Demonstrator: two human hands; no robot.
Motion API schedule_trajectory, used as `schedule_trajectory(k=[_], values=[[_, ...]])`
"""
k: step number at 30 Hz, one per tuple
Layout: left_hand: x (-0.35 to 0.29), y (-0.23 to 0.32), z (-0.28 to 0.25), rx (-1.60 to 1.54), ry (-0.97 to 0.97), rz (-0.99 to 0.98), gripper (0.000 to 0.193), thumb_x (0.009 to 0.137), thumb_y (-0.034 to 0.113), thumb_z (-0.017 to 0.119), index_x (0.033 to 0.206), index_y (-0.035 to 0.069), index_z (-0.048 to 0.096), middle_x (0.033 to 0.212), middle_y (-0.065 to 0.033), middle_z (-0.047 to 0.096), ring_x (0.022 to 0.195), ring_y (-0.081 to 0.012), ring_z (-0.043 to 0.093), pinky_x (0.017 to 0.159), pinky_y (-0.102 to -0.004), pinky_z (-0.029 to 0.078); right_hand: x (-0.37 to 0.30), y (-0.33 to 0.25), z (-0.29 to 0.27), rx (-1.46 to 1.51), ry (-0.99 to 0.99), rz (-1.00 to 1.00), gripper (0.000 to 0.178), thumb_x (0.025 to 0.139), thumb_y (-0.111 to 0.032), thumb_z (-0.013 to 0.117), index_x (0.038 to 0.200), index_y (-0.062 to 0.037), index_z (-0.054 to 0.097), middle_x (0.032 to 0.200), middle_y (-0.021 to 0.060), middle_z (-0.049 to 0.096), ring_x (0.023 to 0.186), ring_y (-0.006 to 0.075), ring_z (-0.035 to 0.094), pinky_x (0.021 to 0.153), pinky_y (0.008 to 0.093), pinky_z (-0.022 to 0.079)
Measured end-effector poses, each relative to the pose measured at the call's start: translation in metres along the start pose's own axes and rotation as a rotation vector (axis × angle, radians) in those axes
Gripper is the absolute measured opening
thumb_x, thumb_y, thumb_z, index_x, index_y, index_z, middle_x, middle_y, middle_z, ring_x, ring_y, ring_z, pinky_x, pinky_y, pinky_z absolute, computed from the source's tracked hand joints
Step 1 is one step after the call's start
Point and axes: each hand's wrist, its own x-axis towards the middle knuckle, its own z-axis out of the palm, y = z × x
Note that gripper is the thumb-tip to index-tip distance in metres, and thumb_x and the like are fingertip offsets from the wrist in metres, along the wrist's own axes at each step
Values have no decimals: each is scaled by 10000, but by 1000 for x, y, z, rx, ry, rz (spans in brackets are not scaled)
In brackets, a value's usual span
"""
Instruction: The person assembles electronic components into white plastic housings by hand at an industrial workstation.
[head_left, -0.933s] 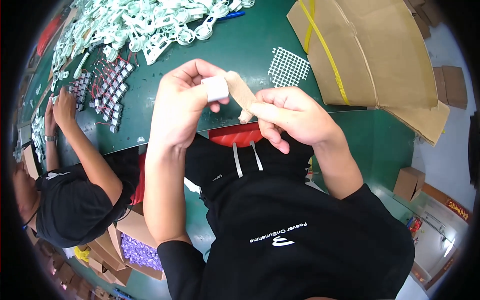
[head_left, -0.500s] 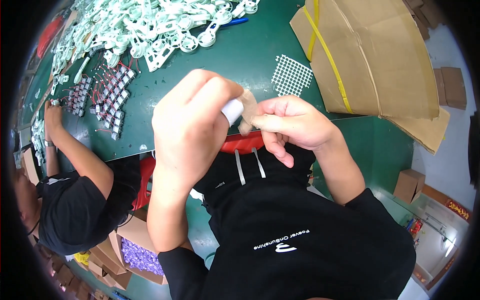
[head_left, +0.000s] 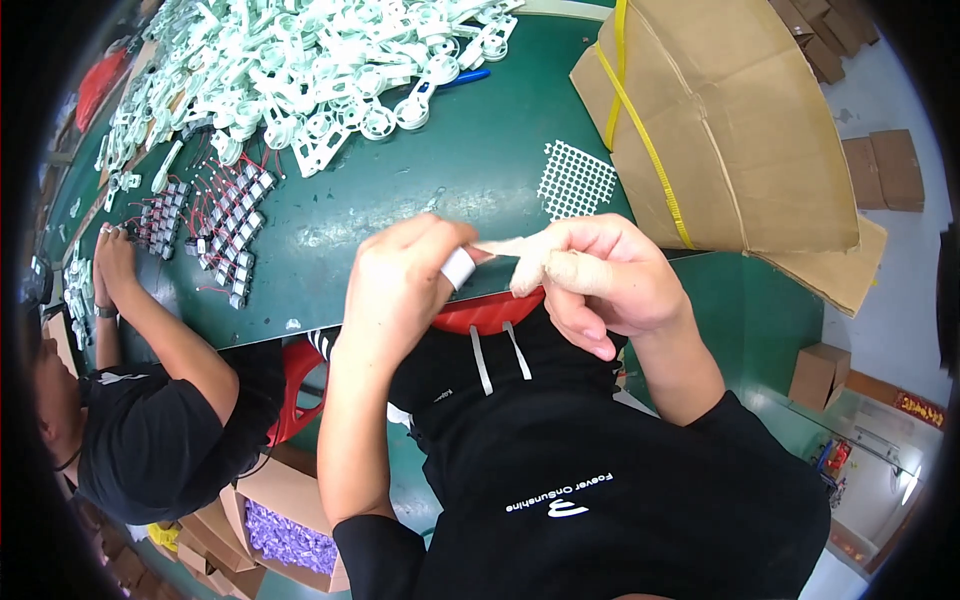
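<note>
One tan strip [head_left: 500,247], pinched by left fingers [head_left: 452,234], stretches near the table's edge [head_left: 262,338]; right fingers' [head_left: 528,272] grip unclear

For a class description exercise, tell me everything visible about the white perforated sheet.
The white perforated sheet looks thin and plastic-like, with closely spaced round holes in regular rows. It is roughly four-sided, and its upper left edge is ragged. It lies flat and slightly turned on the green table, beyond the right hand and left of the large cardboard box. Its right side comes close to the box; whether they touch is unclear. Nothing appears to rest on it.
</note>
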Motion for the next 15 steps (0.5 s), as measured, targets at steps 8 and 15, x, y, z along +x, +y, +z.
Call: schedule_trajectory(k=[8, 15], values=[[-18, 18, 0, -550, -73, -260, 329, 800, 50, 940, 1092, 49, 787, 842, -45, 743, 728, -167, 734, 665, -313, 586, 3, -5, -21, -403, 47, 97, 457, 1183, -114, 458, 1587, 71, 564, 644, 46, 634, 474, 45, 489, 444, 218, 397], [-22, 26, 6, -236, 406, 206, 399, 881, 213, 946, 1176, 7, 773, 997, -89, 681, 839, -231, 674, 725, -355, 550, -9, -8, -3, -278, -40, 155, 493, 1169, -119, 541, 1651, -18, 530, 967, 66, 753, 593, 39, 561, 487, 197, 437]])
